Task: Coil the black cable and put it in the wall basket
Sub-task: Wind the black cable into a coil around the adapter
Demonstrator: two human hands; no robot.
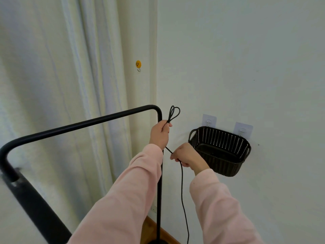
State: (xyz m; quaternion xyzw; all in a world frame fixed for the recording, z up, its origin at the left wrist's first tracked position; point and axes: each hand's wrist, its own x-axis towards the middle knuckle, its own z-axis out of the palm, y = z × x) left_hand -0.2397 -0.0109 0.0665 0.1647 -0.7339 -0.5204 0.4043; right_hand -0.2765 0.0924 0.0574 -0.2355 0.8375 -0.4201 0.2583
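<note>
My left hand [160,133] is raised and closed around the black cable [181,187], with a couple of small loops sticking up above the fist. From that fist the cable runs down to my right hand [186,155], which pinches it just below. Past the right hand the cable hangs straight down out of the frame. The dark woven wall basket [228,138] hangs on two clear adhesive hooks right beside my right hand, and it looks empty inside.
A black metal clothes rail [84,122] crosses the left of the view, its upright post just behind my left arm. Pale curtains hang behind it. A yellow smiley hook [138,64] sticks on the wall above. A wooden skirting board runs along the bottom.
</note>
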